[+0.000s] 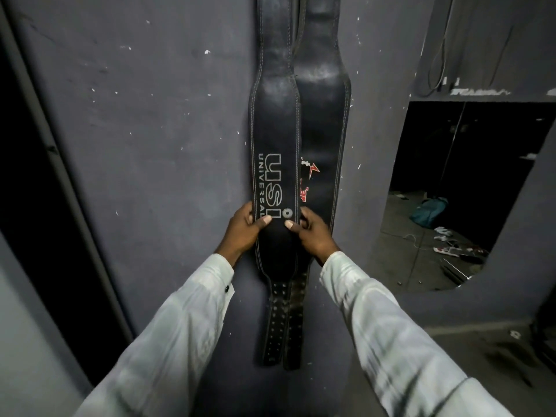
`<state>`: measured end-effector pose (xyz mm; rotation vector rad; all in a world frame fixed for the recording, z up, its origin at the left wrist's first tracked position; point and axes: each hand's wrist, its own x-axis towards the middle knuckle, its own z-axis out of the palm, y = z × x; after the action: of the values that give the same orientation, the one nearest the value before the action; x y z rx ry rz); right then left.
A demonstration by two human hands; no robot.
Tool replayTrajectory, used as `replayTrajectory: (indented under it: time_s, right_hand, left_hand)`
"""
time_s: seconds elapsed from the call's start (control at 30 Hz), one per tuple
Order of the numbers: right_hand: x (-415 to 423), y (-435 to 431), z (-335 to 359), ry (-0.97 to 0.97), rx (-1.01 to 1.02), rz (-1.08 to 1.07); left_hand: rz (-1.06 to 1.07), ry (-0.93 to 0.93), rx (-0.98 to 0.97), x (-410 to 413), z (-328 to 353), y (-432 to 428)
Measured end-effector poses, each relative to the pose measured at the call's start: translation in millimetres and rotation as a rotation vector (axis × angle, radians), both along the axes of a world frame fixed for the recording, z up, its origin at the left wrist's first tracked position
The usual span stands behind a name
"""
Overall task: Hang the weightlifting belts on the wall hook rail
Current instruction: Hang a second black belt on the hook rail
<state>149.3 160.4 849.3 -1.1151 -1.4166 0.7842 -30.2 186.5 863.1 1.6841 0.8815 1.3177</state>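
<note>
White sleeves (168, 341) rise from the lower edge. The left hand (243, 228) and right hand (313, 233) each grip a side edge of the front belt (273, 121), thumbs on its face. It hangs against the grey wall (150, 115), overlapping a second belt (325, 115).

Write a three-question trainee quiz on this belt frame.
1. True or false: the left hand and right hand both grip the USI belt.
2. The red-print belt hangs: A) in front of the USI belt; B) partly behind it, to its right; C) on the floor.
3. Is the hook rail visible?

Key: 1 true. 2 B. 3 No; both belts run past the top edge of the view.
</note>
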Motion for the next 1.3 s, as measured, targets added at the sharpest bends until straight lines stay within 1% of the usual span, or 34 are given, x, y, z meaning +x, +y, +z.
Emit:
replayTrajectory:
  time_s: [0.07, 0.13, 0.23, 0.3, 0.4, 0.47, 0.57, 0.7, 0.83, 0.97, 1.03, 1.2, 1.3]
  right_hand:
    - [-1, 2, -1, -0.021, 0.011, -0.042]
    - [2, 2, -6, -0.043, -0.021, -0.014]
    - [6, 2, -27, -0.088, -0.089, 0.034]
    - [5, 0, -39, -0.089, -0.067, 0.013]
    - [1, 4, -40, -0.072, -0.044, -0.018]
    - [2, 8, -44, -0.085, -0.080, 0.007]
    - [6, 13, -66, -0.203, -0.146, 0.053]
    - [10, 23, -100, -0.248, -0.194, 0.058]
    - [16, 32, -104, -0.291, -0.219, 0.013]
    - [21, 29, -99, -0.254, -0.224, -0.014]
    - [27, 36, -100, -0.265, -0.246, -0.014]
    - [24, 25, -85, -0.349, -0.317, -0.127]
    - [20, 7, -94, -0.377, -0.334, -0.205]
  left_hand:
    - [0.017, -0.002, 0.007, -2, 1, -1]
    - [-0.007, 0.005, -0.030, -5, -4, -4]
    - [-0.087, 0.111, -0.121, -8, -28, -7]
    - [-0.042, 0.132, -0.129, -7, -47, -10]
    - [0.107, 0.146, -0.059, -2, -54, -5]
    - [0.110, 0.136, -0.075, -4, -54, -2]
    - [0.129, 0.146, -0.082, -7, -57, 2]
    - [0.138, 0.150, -0.059, -7, -58, 11]
    - [0.092, 0.136, -0.091, -7, -60, 19]
    - [0.074, 0.117, -0.110, 0, -66, 22]
    - [0.084, 0.144, -0.147, 2, -71, 24]
    - [0.290, 0.328, -0.133, 7, -86, 16]
    - [0.306, 0.301, -0.249, 12, -101, -9]
